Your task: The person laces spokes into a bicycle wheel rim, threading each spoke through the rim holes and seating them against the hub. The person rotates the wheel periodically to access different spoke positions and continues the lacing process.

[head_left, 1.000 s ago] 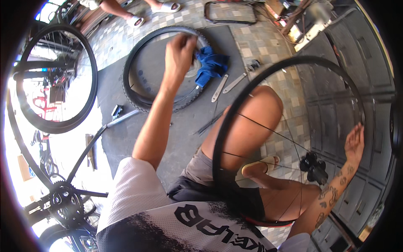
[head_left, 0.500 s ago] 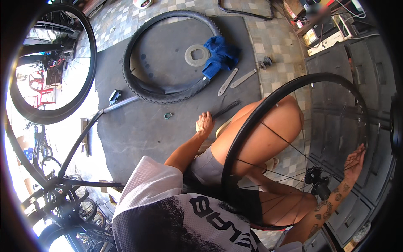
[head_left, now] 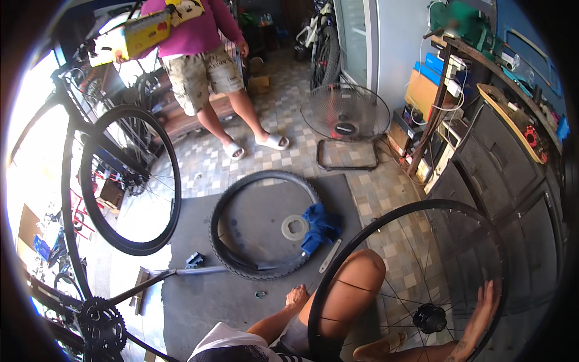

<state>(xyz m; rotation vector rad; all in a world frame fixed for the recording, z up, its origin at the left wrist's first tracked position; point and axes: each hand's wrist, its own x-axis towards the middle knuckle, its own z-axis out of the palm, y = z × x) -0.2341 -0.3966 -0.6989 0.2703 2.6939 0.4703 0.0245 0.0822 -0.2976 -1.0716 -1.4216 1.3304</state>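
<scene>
A bare black bicycle wheel rim (head_left: 356, 244) with thin spokes and a black hub (head_left: 429, 318) stands upright across my bent leg, with no tyre on it. My right hand (head_left: 486, 298) holds it at its right side, fingers straight along the rim. Low beside my knee, my left hand (head_left: 295, 297) has its fingers curled; what lies in them is too small to make out. Ahead on the dark mat (head_left: 199, 332) lies a knobby tyre (head_left: 218, 193), a blue cloth (head_left: 321, 226) draped over its right side. Inside it lies a flat grey disc (head_left: 283, 227).
A silver lever-like tool (head_left: 330, 256) lies near my knee. A bicycle frame with a crankset (head_left: 102, 326) and wheel (head_left: 172, 205) stands left. A person in a purple top (head_left: 202, 30) stands ahead, near a floor fan (head_left: 347, 114). Grey drawers (head_left: 482, 163) line the right.
My view has tilted up, bringing the other person and the fan into sight. The wheel stays upright in my right hand, whose fingers now lie straighter along the rim.
</scene>
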